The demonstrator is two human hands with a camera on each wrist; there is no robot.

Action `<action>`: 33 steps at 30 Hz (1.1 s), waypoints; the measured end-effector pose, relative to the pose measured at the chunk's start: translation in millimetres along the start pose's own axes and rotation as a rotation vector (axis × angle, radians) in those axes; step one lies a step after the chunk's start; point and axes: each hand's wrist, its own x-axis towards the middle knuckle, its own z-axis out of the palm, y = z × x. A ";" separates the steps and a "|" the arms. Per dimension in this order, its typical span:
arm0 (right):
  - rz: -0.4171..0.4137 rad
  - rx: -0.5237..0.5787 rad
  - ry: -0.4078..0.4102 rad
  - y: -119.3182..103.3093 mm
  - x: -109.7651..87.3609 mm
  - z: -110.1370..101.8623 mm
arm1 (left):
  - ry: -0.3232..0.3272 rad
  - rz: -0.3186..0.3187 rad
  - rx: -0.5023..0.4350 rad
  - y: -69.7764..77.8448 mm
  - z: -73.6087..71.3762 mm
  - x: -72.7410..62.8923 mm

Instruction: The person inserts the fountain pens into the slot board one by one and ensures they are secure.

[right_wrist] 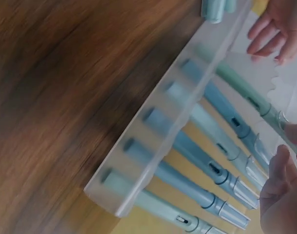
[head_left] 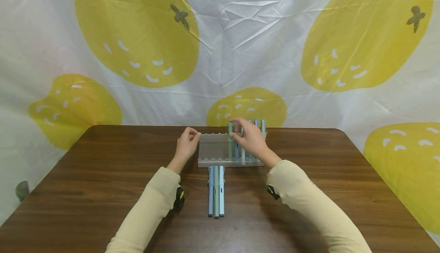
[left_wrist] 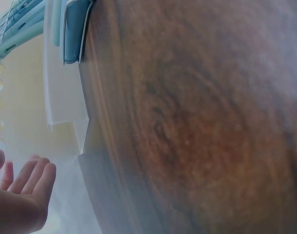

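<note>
A clear pen rack (head_left: 214,146) with scalloped edges stands toward the back of the table, several capped pens leaning in its right part. My right hand (head_left: 252,136) pinches the cap end of a green pen (head_left: 230,146), the leftmost in the rack; its lower end sits behind the rack's front lip (right_wrist: 139,180). To its right, a blue pen (right_wrist: 226,109) and a pale blue pen (right_wrist: 212,129) rest in neighbouring notches. My left hand (head_left: 186,145) holds the rack's upper left corner between thumb and fingertips, its other fingers (left_wrist: 39,178) stretched out.
In front of the rack, three pens lie side by side on the brown wooden table (head_left: 120,176): a blue pen (head_left: 211,195), a green pen (head_left: 216,197) and a pale blue pen (head_left: 221,195). A lemon-printed cloth (head_left: 240,54) hangs behind the table.
</note>
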 end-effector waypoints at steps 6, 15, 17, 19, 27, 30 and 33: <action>-0.011 -0.101 -0.053 6.5 -1.0 2.0 | 0.000 0.005 -0.001 1.6 -0.2 -0.5; 0.071 -0.108 -0.148 10.0 0.1 1.4 | 0.007 0.010 0.002 -0.4 1.1 -0.5; 0.079 -0.115 -0.155 9.6 0.7 1.6 | 0.007 0.010 0.002 -1.0 1.1 -0.8; 0.088 -0.124 -0.165 9.0 1.7 2.0 | 0.005 0.011 0.004 -1.4 1.0 -0.8; 0.121 -0.160 -0.200 5.5 5.2 1.0 | 0.005 0.016 0.001 -2.1 1.4 0.3; 0.125 -0.164 -0.207 4.9 6.2 0.6 | 0.005 0.020 -0.001 -1.9 1.1 0.4; 0.133 -0.173 -0.212 4.3 7.4 0.6 | 0.007 0.024 -0.003 -1.8 0.9 0.5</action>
